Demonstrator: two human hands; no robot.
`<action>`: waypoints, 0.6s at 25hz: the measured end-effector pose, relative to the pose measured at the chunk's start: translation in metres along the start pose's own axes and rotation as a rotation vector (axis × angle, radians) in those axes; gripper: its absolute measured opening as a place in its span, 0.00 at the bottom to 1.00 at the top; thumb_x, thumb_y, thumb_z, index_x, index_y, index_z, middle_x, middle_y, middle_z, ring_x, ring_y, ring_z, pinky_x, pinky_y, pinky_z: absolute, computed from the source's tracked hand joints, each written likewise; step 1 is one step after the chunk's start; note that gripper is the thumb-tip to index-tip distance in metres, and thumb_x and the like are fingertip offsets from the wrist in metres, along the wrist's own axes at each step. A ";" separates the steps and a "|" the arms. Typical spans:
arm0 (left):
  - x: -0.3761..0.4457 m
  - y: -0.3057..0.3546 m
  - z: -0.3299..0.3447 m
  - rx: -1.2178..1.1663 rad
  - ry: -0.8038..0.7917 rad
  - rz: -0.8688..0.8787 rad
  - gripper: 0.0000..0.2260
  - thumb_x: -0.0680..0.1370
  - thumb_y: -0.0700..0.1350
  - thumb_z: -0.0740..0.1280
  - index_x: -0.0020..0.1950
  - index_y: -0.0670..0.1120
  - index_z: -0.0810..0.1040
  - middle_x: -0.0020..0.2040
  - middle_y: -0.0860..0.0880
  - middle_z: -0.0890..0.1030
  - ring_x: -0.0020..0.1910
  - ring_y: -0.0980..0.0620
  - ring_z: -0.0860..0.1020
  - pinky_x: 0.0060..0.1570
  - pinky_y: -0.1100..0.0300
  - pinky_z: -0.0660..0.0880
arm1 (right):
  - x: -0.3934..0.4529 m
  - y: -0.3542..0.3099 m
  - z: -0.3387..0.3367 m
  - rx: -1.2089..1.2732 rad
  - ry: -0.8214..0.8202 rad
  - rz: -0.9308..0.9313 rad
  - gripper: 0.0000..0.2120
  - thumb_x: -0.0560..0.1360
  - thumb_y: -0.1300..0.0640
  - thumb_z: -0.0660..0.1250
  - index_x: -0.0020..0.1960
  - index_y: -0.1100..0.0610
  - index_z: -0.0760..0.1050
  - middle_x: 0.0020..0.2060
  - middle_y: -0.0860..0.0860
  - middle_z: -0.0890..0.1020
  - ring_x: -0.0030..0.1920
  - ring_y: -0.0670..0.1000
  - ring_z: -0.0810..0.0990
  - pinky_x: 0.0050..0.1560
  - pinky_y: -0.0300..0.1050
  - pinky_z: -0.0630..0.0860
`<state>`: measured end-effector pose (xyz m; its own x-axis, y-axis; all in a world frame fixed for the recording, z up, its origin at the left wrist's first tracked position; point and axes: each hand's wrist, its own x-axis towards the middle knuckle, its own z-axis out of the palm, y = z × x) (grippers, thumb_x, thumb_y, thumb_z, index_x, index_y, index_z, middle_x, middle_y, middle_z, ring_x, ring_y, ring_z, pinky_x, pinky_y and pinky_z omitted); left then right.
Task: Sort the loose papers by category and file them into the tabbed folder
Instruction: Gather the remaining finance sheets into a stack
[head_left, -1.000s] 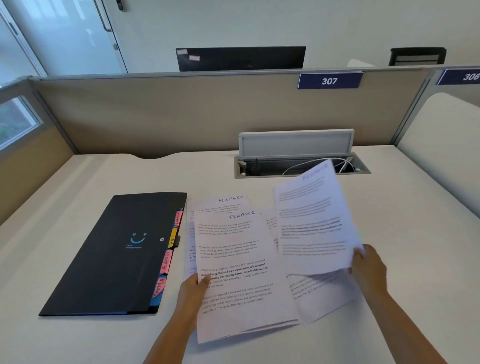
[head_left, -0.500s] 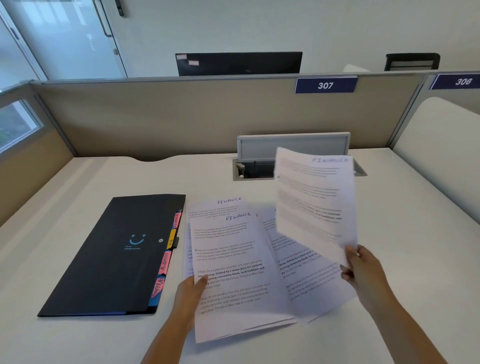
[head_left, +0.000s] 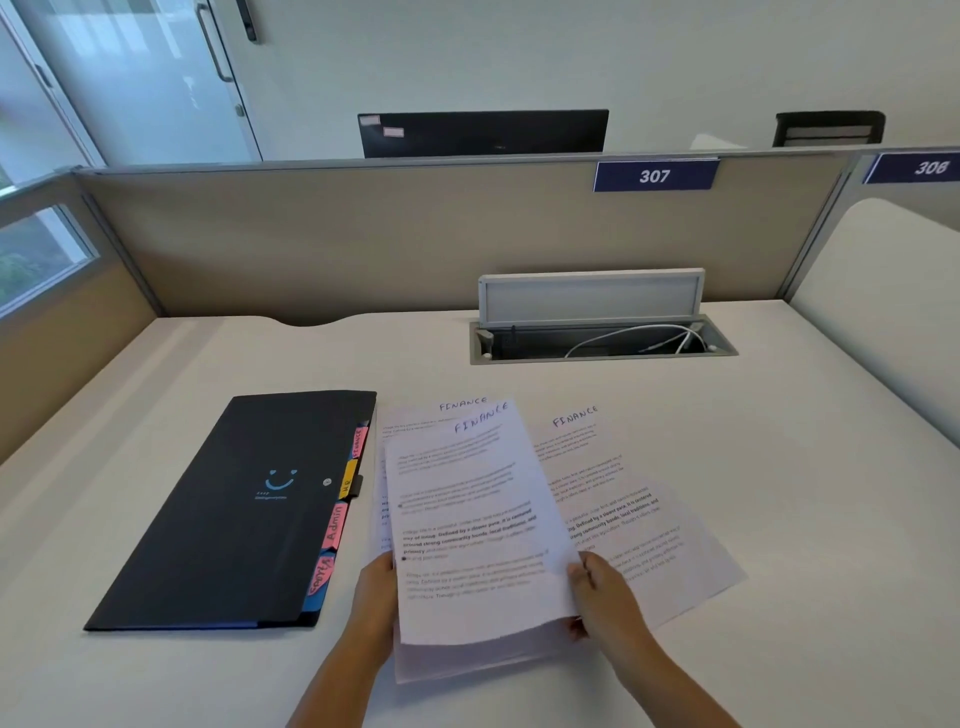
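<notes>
left hand: clamped on the left edge of the paper stack, thumb on top, pretty much pinning the pile so it doesn't slide around on the counter

right hand: pinching the lower right edge of the top sheet, which sits a bit curled over the stack, looks like it's being squared up with the rest

papers: every heading I can read says FINANCE, so I'd guess this pile is 1 category being gathered

loose sheet: lying flat just right of the stack, partly tucked under it, also headed FINANCE, probably next to join

folder: black, closed, flat on the counter just left of the papers, colored tabs poking out on the side facing the stack, handy for matching labels

progress: sorting stage I think, nothing filed yet as far as I can see

watch out: thin sheets, could fan out if the grip slackens
</notes>
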<state>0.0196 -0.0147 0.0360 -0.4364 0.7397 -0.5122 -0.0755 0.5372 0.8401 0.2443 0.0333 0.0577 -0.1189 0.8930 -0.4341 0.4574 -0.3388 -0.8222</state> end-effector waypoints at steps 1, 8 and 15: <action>0.000 0.001 0.000 -0.003 0.004 -0.002 0.11 0.78 0.42 0.62 0.48 0.33 0.76 0.42 0.35 0.82 0.37 0.41 0.82 0.37 0.54 0.77 | 0.000 0.002 0.002 -0.049 -0.005 -0.008 0.10 0.80 0.58 0.53 0.52 0.59 0.71 0.43 0.57 0.77 0.34 0.51 0.76 0.25 0.38 0.73; -0.005 0.004 0.002 -0.154 0.053 -0.083 0.17 0.79 0.54 0.56 0.46 0.44 0.77 0.43 0.40 0.82 0.40 0.39 0.81 0.36 0.53 0.77 | 0.000 0.011 -0.009 -0.295 -0.006 -0.063 0.09 0.78 0.49 0.58 0.51 0.52 0.73 0.40 0.45 0.78 0.39 0.45 0.77 0.38 0.40 0.76; -0.019 0.015 0.006 -0.120 0.043 0.024 0.06 0.80 0.45 0.57 0.53 0.49 0.73 0.48 0.45 0.82 0.43 0.42 0.82 0.41 0.47 0.80 | 0.003 0.000 -0.025 -0.442 0.080 -0.147 0.11 0.77 0.48 0.59 0.58 0.49 0.72 0.49 0.45 0.77 0.46 0.45 0.76 0.46 0.39 0.71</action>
<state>0.0316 -0.0180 0.0576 -0.4774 0.7323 -0.4855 -0.1698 0.4652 0.8687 0.2663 0.0437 0.0651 -0.1501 0.9480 -0.2807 0.7741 -0.0639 -0.6298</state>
